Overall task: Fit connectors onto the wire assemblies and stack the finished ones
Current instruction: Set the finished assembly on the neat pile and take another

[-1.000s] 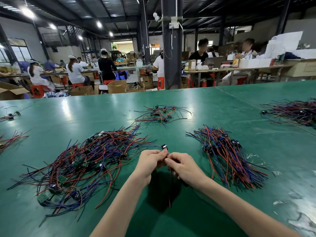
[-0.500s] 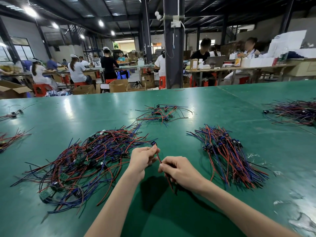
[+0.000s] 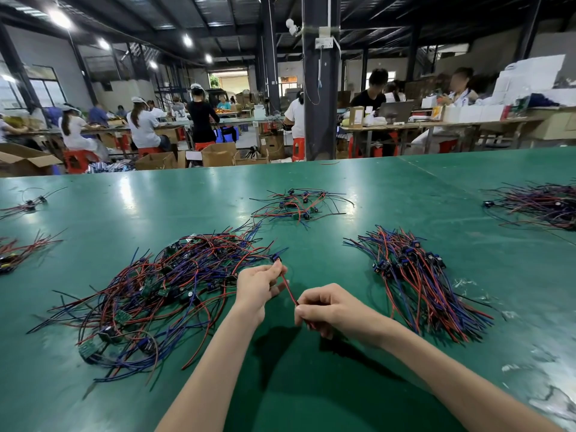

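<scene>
Green table, hands moved apart along wire

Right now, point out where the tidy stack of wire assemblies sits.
Head view: the tidy stack lies on the green table right of centre, just right of the right hand; the tangled pile lies opposite, left.

No text or label can be read.

On the worktable, a loose wire pile lies left and a stacked bundle right; between them, the left hand and right hand hold one wire assembly. A small cluster lies behind, a further heap far right.
</scene>
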A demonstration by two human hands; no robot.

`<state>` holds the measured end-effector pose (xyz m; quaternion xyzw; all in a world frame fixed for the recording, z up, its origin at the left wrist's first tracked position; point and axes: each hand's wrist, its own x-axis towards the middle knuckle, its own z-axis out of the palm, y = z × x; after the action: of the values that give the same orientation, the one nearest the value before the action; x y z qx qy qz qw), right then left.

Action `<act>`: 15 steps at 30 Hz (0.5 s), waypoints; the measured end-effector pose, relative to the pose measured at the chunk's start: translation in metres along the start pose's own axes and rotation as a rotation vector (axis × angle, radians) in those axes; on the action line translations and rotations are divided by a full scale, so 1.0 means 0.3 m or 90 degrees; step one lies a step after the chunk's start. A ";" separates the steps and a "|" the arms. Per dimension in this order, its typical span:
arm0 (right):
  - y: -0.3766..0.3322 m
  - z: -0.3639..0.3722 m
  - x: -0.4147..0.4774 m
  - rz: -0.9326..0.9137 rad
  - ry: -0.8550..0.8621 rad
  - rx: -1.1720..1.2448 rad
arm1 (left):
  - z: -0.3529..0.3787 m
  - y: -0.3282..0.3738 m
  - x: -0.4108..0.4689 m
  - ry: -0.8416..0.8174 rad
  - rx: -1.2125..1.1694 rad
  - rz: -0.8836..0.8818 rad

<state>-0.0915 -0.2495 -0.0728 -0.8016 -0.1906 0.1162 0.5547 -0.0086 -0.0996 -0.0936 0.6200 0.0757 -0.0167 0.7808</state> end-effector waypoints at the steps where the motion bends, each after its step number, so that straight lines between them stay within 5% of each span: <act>1: -0.003 0.002 -0.003 -0.001 -0.018 0.002 | -0.002 0.000 0.001 0.003 -0.007 0.003; 15: -0.044 -0.014 -0.028 -0.015 -0.104 -0.066 | -0.002 0.011 -0.006 0.015 -0.055 0.004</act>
<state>-0.0997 -0.2526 -0.0594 -0.8148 -0.2507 0.1643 0.4963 -0.0102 -0.0983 -0.0904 0.5858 0.0836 -0.0036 0.8061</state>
